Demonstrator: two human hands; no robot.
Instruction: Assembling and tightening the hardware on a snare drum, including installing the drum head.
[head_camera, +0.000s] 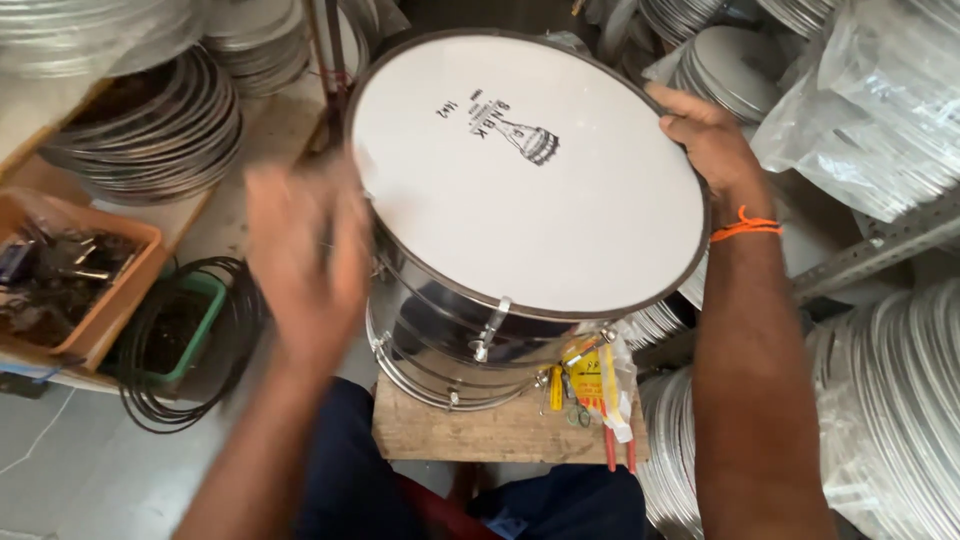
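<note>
A shiny metal drum (450, 330) with a white drumhead (520, 170) rests tilted on a small wooden board (480, 432). My right hand (705, 135) grips the drum's far right rim. An orange thread is tied round that wrist. My left hand (305, 255) is blurred with motion at the drum's left side, palm flat and fingers spread, holding nothing. A metal tension lug (490, 328) shows on the drum's near side.
Stacks of metal hoops (150, 120) fill the shelves on the left and right. An orange tray (110, 290) holds small metal parts. Black wire coils (185, 340) lie around a green bin. Red-handled pliers and a plastic bag (600, 385) lie on the board.
</note>
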